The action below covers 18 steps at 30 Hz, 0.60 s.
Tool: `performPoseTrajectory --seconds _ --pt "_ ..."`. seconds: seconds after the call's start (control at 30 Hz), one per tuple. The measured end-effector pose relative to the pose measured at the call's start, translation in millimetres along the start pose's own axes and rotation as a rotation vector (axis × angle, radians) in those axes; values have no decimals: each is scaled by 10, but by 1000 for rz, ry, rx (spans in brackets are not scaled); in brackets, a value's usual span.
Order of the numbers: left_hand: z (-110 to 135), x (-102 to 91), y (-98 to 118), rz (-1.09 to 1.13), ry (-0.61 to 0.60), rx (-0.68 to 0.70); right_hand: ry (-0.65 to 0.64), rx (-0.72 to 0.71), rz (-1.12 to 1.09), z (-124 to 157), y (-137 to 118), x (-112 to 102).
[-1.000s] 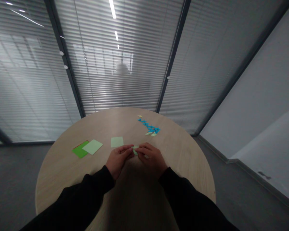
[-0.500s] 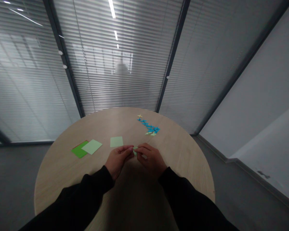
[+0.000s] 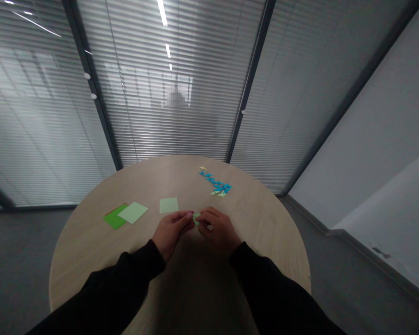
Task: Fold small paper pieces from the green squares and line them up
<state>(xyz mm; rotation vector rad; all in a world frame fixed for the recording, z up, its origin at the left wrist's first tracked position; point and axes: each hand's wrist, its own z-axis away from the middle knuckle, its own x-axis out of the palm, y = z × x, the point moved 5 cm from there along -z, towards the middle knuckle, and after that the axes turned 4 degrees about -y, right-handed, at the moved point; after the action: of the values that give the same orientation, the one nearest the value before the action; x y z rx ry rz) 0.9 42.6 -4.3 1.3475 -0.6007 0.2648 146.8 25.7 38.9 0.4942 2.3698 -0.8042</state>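
Observation:
Both my hands meet above the middle of the round wooden table [image 3: 258, 223], pinching a small folded piece of pale green paper [image 3: 196, 218]. My left hand [image 3: 171, 230] holds its left side with the fingertips, and my right hand [image 3: 218, 230] grips the right side, hiding most of it. A flat pale green paper square [image 3: 169, 205] lies just beyond my hands. Further left, a pale green sheet [image 3: 133, 212] rests on a darker green sheet [image 3: 114, 217].
At the far side of the table, a line of small blue folded paper pieces [image 3: 214, 182] runs near a small yellow paper star [image 3: 202, 168] and pale green folded pieces [image 3: 218, 193]. Glass partitions with blinds stand beyond the table, above a grey floor.
The view has shifted slightly. Both hands stay on the folded paper with only small finger movements, and nothing on the table has moved.

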Motion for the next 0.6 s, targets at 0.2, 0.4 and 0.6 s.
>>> performPoseTrajectory --seconds 0.2,0.4,0.6 --pt "-12 -28 1 -45 20 21 0 44 -40 8 8 24" --pt "1 -73 64 -238 76 63 9 148 -145 4 31 8" --pt "25 -9 206 -537 37 197 55 598 -663 87 307 183"
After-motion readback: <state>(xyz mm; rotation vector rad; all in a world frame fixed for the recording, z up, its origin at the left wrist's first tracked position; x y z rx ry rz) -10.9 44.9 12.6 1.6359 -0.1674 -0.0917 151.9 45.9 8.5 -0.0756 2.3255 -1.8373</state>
